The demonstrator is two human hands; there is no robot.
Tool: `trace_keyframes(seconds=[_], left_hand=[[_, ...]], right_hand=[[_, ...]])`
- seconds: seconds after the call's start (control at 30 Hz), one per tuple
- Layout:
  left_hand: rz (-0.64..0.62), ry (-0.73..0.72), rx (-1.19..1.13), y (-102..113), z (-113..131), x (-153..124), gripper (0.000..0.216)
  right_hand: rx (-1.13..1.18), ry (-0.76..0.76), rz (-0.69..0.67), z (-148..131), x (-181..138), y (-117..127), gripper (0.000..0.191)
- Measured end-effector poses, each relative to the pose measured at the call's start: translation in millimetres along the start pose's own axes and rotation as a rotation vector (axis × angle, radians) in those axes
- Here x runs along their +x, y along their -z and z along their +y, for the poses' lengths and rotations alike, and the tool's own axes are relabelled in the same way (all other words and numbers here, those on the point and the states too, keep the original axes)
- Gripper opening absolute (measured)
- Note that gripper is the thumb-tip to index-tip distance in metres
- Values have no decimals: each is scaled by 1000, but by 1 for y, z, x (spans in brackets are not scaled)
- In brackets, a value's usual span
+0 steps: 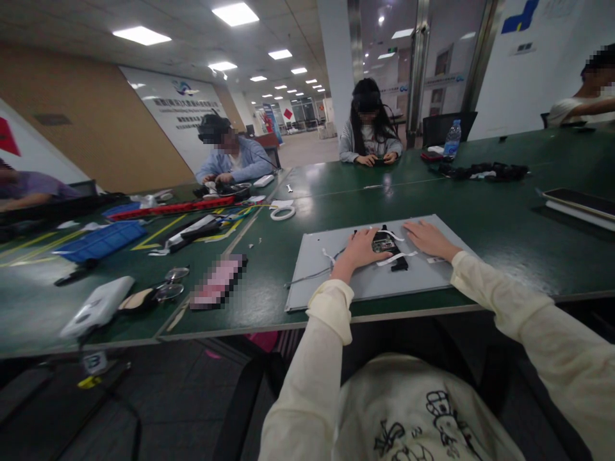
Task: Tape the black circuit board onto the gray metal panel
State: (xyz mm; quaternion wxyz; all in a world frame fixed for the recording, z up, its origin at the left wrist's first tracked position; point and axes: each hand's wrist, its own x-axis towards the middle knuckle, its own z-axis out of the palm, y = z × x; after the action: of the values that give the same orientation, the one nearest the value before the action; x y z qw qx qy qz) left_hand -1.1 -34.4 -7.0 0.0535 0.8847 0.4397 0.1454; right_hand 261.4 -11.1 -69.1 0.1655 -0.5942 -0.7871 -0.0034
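Observation:
A flat grey panel (317, 253) lies near the table's front edge in the head view. On it rests a black circuit board assembly (385, 244) with white ribbon cables (396, 258) and a thin grey cable (314, 276) leading off to the left. My left hand (358, 251) lies over the assembly's left part, fingers stretched out and covering some of it. To the right of the board, my right hand (429, 238) is laid flat on the panel, holding nothing.
Left of the panel are a pink phone-like slab (218, 282), glasses (173, 283) and a white device (98, 306). Farther off lie a tape roll (282, 213) and a blue tray (100, 241). A bottle (452, 139) stands at the back; people sit around the table.

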Motion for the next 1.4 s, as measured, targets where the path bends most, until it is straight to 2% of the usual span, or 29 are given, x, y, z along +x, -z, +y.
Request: trace_keyframes(seconds=[0.37,0.6,0.73,0.87,1.0,1.2,1.4], left_hand=[[-2,22,6,-3,5,2,85],[1,-4,-5,-3,4,2,86],[-4,-1,3,0,7,0,85],[-3,12,-3,5,10,1,68],[55,32,-3,-1,12,12,47],[-12,49,91,-14,12,25,45],[-77,49,139,-4,15,26,42]], right_hand=[[3,13,37,-3,-2,3,47],[248,64,126,-10,-2,18,41],[303,78,135,-15,-3,21,39],[321,124,117,-21,-6,25,37],[323,211,121,-24,-8,27,37],[289,331,137,-25,-9,28,37],[251,396,90,-29,-13,33,32]])
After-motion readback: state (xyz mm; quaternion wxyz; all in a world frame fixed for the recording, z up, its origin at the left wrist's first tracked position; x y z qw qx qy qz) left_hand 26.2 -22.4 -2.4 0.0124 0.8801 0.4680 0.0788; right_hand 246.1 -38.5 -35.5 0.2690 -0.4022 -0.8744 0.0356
